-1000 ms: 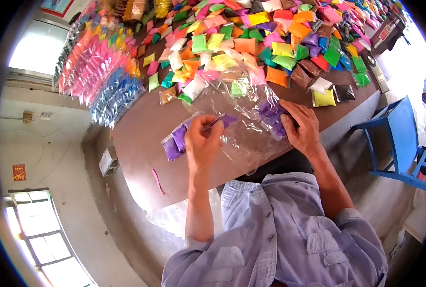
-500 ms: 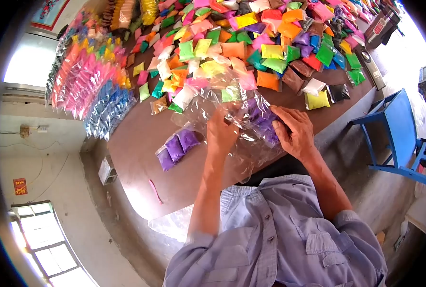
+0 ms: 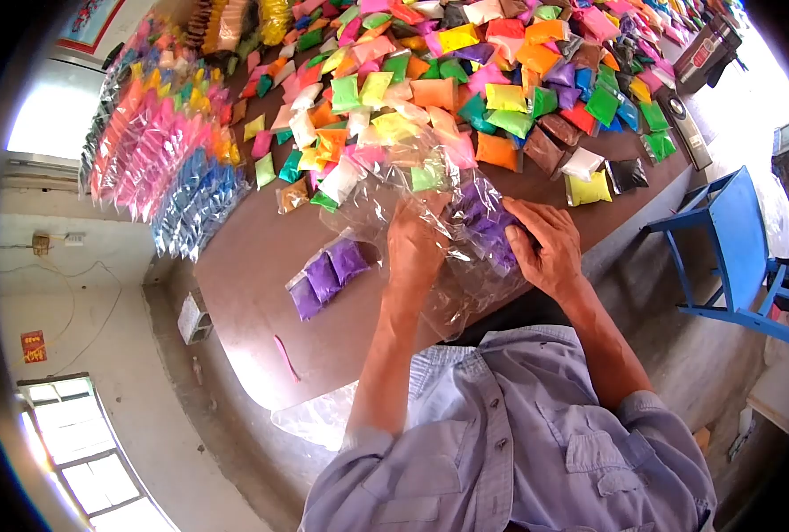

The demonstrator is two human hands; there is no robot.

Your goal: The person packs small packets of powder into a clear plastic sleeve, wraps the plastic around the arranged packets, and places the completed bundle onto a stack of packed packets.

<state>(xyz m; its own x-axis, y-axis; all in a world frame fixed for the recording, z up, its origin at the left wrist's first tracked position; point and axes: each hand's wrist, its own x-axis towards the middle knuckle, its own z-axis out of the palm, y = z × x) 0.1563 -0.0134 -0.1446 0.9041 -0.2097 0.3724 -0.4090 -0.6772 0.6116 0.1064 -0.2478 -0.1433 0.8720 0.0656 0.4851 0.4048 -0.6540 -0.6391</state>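
Between my hands is a large clear plastic bag (image 3: 452,297), crinkled and shiny, with purple packets (image 3: 488,222) inside it. My left hand (image 3: 415,244) is closed at the bag's left side, its fingertips partly hidden behind plastic. My right hand (image 3: 547,246) grips the right side, thumb and fingers pressed against the bag and the purple packets. To the left of my left hand, a joined strip of purple packets (image 3: 325,277) lies on the brown table (image 3: 244,301).
A big heap of colourful packets (image 3: 505,96) covers the table's far side. Bundled packet strips (image 3: 168,151) hang over the left edge. A pink strip (image 3: 286,356) lies near the front corner. A dark flask (image 3: 709,51) stands far right; a blue chair (image 3: 731,239) is beyond the right edge.
The view has shifted very slightly. Both hands stay on the bag in nearly the same place, and the plastic has moved a little around the left hand.
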